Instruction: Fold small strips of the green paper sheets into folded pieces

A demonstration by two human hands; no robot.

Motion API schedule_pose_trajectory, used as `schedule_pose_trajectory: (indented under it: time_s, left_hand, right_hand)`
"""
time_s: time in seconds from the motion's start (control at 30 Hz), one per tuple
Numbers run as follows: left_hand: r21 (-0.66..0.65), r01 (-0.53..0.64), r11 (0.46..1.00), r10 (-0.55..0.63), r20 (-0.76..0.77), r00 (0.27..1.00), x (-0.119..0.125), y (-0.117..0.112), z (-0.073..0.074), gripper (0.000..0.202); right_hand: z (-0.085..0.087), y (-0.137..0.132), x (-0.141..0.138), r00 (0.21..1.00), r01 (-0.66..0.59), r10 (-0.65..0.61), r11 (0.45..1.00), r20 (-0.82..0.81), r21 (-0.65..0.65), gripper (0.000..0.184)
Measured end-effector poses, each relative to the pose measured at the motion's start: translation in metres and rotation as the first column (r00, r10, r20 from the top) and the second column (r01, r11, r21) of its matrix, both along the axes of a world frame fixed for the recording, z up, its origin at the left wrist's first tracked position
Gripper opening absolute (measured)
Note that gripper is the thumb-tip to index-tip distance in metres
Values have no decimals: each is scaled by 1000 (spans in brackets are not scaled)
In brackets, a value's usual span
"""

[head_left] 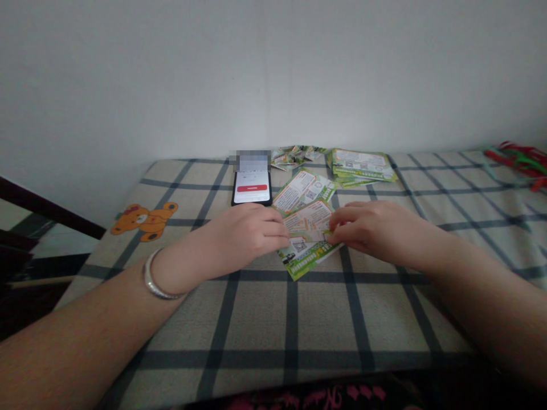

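A green-and-white printed leaflet (314,254) with a QR code lies at a slant on the cloth, between my two hands. My left hand (252,230) has its fingers together on the leaflet's left edge; the thumb is hidden. On the right edge, the fingertips of my right hand (367,228) pinch the paper. A crease or overlapping edge crosses the leaflet between the hands; which of the two I cannot tell. Just behind it, partly covered, is another leaflet (299,188) of the same print. A silver bangle (152,280) circles my left wrist.
A phone (252,191) with a lit screen lies behind my left hand. Near the wall are a pile of small printed pieces (294,155) and a stack of leaflets (363,165). Red and green material (519,162) sits far right. The checked tablecloth (252,319) carries a bear picture (145,221).
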State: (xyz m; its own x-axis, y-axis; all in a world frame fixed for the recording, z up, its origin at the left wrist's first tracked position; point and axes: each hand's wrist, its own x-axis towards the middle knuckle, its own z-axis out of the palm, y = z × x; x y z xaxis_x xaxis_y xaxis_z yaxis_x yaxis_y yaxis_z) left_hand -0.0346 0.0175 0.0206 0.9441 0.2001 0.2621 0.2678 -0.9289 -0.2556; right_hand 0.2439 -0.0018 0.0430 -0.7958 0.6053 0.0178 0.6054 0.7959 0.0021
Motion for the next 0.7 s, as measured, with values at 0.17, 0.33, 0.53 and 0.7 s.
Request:
schedule_pose_trajectory:
  time_s: [0.17,0.33,0.53,0.7]
  left_hand:
    - [-6,-22,1000,22,-26,999,0,-4,5,19]
    - [-41,-62,997,59,-66,996,0,-7,10,21]
    - [-85,-51,995,46,-64,997,-1,-6,11,23]
    - [-133,-50,990,47,-25,999,-1,-6,12,27]
  right_hand:
    - [2,-1,4,1000,14,-14,1000,-12,-7,20]
    - [2,0,7,1000,2,-2,1000,-18,8,21]
    - [2,1,9,1000,-6,6,1000,-11,3,22]
    - [1,2,11,999,-37,37,999,-21,6,22]
